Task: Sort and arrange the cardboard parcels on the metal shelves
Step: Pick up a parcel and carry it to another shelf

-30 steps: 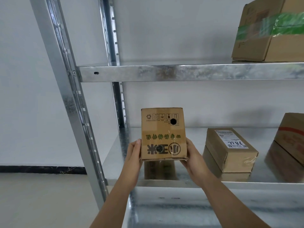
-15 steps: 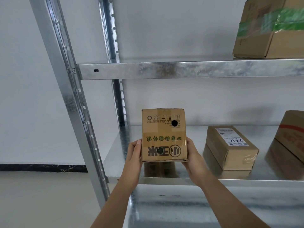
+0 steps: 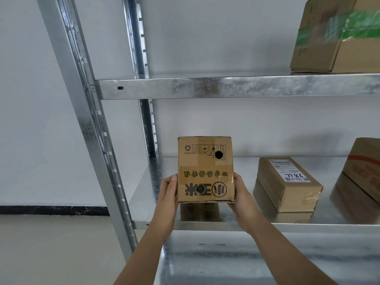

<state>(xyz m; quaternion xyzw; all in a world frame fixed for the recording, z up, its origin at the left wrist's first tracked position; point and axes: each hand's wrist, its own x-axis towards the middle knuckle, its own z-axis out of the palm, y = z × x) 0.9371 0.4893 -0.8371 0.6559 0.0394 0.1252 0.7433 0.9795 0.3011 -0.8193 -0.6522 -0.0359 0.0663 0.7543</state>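
A small upright cardboard box [image 3: 205, 169], printed with upside-down green and black characters and two black holes, is at the left part of the middle metal shelf [image 3: 144, 202]. My left hand [image 3: 167, 196] grips its left side and my right hand [image 3: 241, 196] grips its right side, thumbs at the front and fingers hidden behind. Its reflection lies directly below its bottom edge; I cannot tell whether it touches the shelf.
A flat labelled parcel [image 3: 287, 184] lies to the right on the same shelf, and a red-striped box [image 3: 364, 167] is at the right edge. A green-taped box [image 3: 337, 36] sits on the upper shelf [image 3: 205, 87]. The shelf's upright post [image 3: 86, 120] stands at the left.
The printed box has sunk very slightly toward the middle shelf. Both hands keep the same hold on its sides.
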